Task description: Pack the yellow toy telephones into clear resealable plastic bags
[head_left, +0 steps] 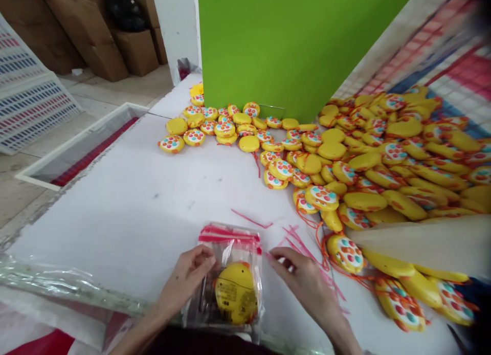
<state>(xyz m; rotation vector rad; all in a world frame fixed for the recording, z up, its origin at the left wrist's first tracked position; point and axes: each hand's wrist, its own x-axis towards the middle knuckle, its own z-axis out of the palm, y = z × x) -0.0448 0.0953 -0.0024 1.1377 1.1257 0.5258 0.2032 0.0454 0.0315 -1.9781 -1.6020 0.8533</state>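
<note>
Clock directions are taken from the clear bag (210, 314) as centre of the dial. The bag lies near the table's front edge, a pink band (230, 236) across its top. It contains one rounded yellow piece (237, 292), seen behind dark print. The left hand (194, 270), at ten o'clock, is partly curled, thumb and forefinger nearly together at the bag's edge; whether it grips the film cannot be told. The right hand (297, 275), at three o'clock, is likewise curled, fingertips close beside the bag; its hold cannot be determined.

A white frame (35, 177) on the floor at ten o'clock surrounds red material. Beyond it stands a slotted white basket (38, 109).

The white table (126, 206) bears a heap of yellow pieces (364, 160), many with spotted white panels, centred at two o'clock. Pink strips (251, 219) lie between twelve and two. A green panel (276, 43) rises at half past twelve. Cardboard boxes (95, 43) stand at eleven on a tiled floor (157, 84).
</note>
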